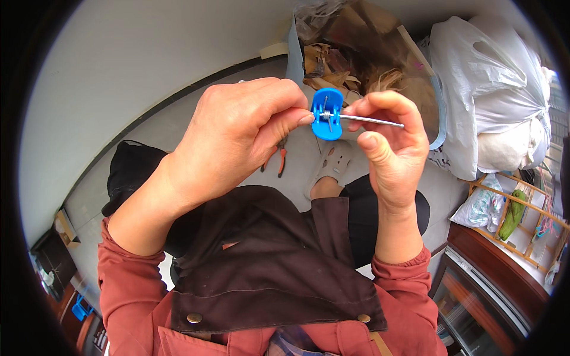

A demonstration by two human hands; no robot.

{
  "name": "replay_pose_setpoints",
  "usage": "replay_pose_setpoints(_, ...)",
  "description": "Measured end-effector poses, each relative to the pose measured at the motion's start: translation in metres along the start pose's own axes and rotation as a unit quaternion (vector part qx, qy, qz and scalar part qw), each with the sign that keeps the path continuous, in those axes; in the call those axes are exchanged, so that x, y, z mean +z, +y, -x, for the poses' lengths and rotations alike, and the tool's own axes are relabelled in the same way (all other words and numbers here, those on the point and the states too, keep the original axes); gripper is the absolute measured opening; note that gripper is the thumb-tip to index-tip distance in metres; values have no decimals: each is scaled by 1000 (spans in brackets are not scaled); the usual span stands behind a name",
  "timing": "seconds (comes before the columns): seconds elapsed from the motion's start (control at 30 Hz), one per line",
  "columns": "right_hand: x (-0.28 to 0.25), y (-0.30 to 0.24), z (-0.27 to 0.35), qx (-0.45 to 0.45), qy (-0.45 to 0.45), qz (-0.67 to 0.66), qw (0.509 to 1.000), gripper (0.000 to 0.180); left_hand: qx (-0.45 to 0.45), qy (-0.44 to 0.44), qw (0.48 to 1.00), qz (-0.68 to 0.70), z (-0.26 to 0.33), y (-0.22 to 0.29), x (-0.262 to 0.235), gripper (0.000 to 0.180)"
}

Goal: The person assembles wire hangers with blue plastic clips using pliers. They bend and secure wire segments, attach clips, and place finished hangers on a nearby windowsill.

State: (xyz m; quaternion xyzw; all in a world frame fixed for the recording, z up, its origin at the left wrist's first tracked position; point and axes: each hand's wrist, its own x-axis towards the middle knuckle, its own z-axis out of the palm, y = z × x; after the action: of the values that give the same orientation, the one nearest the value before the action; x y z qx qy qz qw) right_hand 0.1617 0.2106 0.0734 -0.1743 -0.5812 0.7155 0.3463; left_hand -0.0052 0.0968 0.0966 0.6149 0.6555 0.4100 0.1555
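A blue plastic spring clip (328, 132) with a small coil spring in its middle is held up in front of me. A thin metal rod (380, 122) runs through it and sticks out well to the right. My left hand (246, 118) is closed, its thumb and forefinger pinching the clip at its left edge. My right hand (395, 145) is around the rod's free part, thumb apart from the curled fingers. The fingertips lie close behind the rod near the clip; I cannot tell whether they touch it.
Red-handled pliers (281, 163) lie on the grey floor below my hands. Beyond stands an open bin (439, 107) of dry husks and brown paper, beside a full white plastic bag (481, 77). A wooden rack (522, 225) and a glass-fronted cabinet (469, 296) are at the right.
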Motion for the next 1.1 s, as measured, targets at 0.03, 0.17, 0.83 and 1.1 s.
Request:
replay_pose_setpoints(0.03, -7, 0, -3, -28, -27, 47, 998, 30, 11, 4, 1000, -15, 0, -2, -2, 9)
replay_pose_setpoints(0.17, -4, -10, -4, -62, -107, 277, 953, 9, -12, -48, 998, 27, 6, 1, -8, 12)
replay_pose_setpoints(0.83, 23, 7, 9, -169, -216, 288, 917, 10, 21, -100, 970, 220, 27, -10, 8, 56)
replay_pose_setpoints(1.1, 27, -5, 23, -49, -220, 172, 959, 11, 37, -84, 956, 279, 41, -1, 9, 60)
